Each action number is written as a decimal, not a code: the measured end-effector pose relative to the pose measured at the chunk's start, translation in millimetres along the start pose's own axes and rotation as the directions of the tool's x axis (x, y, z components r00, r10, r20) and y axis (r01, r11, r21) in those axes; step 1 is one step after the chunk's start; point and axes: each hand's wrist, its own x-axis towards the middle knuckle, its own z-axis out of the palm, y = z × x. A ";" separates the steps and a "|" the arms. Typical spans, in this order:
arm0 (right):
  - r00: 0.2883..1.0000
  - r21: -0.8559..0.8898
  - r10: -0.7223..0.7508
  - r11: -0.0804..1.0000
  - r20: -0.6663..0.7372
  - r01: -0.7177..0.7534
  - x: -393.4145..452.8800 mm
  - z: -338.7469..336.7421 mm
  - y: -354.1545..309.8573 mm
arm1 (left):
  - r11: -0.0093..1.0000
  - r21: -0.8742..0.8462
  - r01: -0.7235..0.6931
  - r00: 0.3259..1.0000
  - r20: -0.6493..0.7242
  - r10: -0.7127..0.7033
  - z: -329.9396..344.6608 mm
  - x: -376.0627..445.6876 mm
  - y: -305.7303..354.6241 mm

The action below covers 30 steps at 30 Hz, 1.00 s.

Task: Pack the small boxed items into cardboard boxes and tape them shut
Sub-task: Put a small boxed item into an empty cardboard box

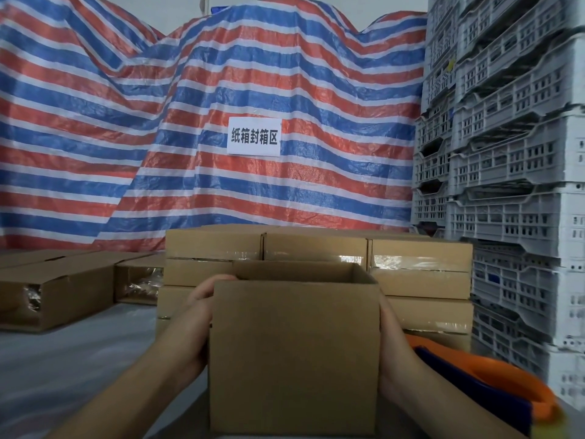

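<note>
Striped tarp [126, 122] in red, blue and white hangs across the whole back, covering whatever is behind it, with a white paper sign [254, 136] stuck on it. Grey plastic crates [512, 160] are stacked high along the right edge of the table [79, 359], out of the working space. Taped cardboard boxes [421, 274] sit stacked in rows at the far edge of the table, tape glinting on their seams, likely finished ones parked clear. Longer boxes [57, 289] lie on their sides at the far left corner, open ends facing the camera with something shiny inside, too blurred to name.

Open box [294, 353] is front and centre at the near edge, top flaps up, held upright, probably to keep it square and steady for filling. Inside is hidden from this angle. No small boxed items visible.

Left hand [199, 315] presses against the box's left side, fingers curled over the upper back corner. Right hand [392, 343] lies flat along the right wall, mostly hidden behind it; its fingers can't be seen. An orange and dark blue thing [493, 384], maybe a tape tool, lies near the right edge, just beside the right forearm, within reach.
</note>
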 end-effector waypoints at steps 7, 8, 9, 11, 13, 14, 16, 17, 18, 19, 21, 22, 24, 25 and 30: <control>1.000 -0.042 -0.009 0.999 -0.011 0.008 2.2 0.7 -0.4 | 0.999 0.017 0.030 0.999 0.034 -0.031 -5.6 3.8 -2.1; 1.000 -0.045 -0.008 0.999 -0.012 0.007 3.1 1.1 -0.9 | 1.000 0.013 0.027 0.999 0.037 -0.028 -5.5 3.8 -2.4; 1.000 -0.056 -0.004 0.998 -0.015 0.003 3.1 1.6 -1.6 | 1.000 0.007 0.026 0.999 0.041 -0.026 -5.3 3.5 -2.5; 1.000 -0.104 0.004 0.995 -0.027 -0.007 3.3 2.2 -2.1 | 1.000 -0.011 0.024 0.998 0.055 -0.023 -4.5 3.4 -2.6; 0.999 -0.139 0.020 0.990 -0.046 -0.026 3.6 1.1 -1.9 | 1.000 -0.022 0.022 0.998 0.065 -0.021 -3.8 3.4 -2.3; 0.998 -0.153 0.024 0.988 -0.054 -0.032 4.0 -0.4 -1.1 | 0.999 -0.026 0.023 0.998 0.066 -0.021 -3.5 3.5 -2.0; 0.998 -0.184 0.021 0.982 -0.055 -0.031 4.0 -4.8 0.2 | 0.999 -0.027 0.026 0.998 0.066 -0.024 -3.6 4.3 -1.9; 0.999 -0.196 0.020 0.980 -0.045 -0.028 4.2 -6.1 0.5 | 0.999 -0.027 0.026 0.998 0.065 -0.024 -3.6 4.2 -1.8; 0.999 -0.202 0.017 0.979 -0.032 -0.023 4.4 -7.0 0.6 | 1.000 -0.024 0.020 0.998 0.065 -0.018 -4.2 4.3 -1.9; 1.000 -0.201 0.016 0.979 -0.021 -0.019 4.7 -7.1 0.4 | 1.000 -0.022 0.011 0.998 0.066 -0.010 -5.0 4.2 -2.3; 1.000 -0.187 0.011 0.982 -0.014 -0.013 6.6 -7.1 0.1 | 1.000 -0.008 -0.001 0.997 0.079 0.002 -5.4 2.9 -3.0; 1.000 -0.181 0.007 0.984 -0.013 -0.009 7.3 -7.4 -0.2 | 1.000 0.012 -0.004 0.996 0.085 0.003 -5.5 2.2 -3.2; 1.000 -0.170 -0.006 0.985 -0.002 0.006 7.2 -7.3 -0.2 | 0.997 0.075 -0.003 0.996 0.088 -0.004 -5.9 2.5 -2.9; 1.000 -0.168 -0.013 0.986 -0.001 0.013 6.7 -7.1 -0.3 | 0.994 0.105 0.002 0.996 0.092 -0.012 -6.7 2.9 -1.3; 0.999 -0.168 -0.030 0.985 -0.040 0.023 3.7 -6.9 -1.3 | 0.992 0.118 0.053 0.961 0.264 -0.083 -15.3 3.9 10.2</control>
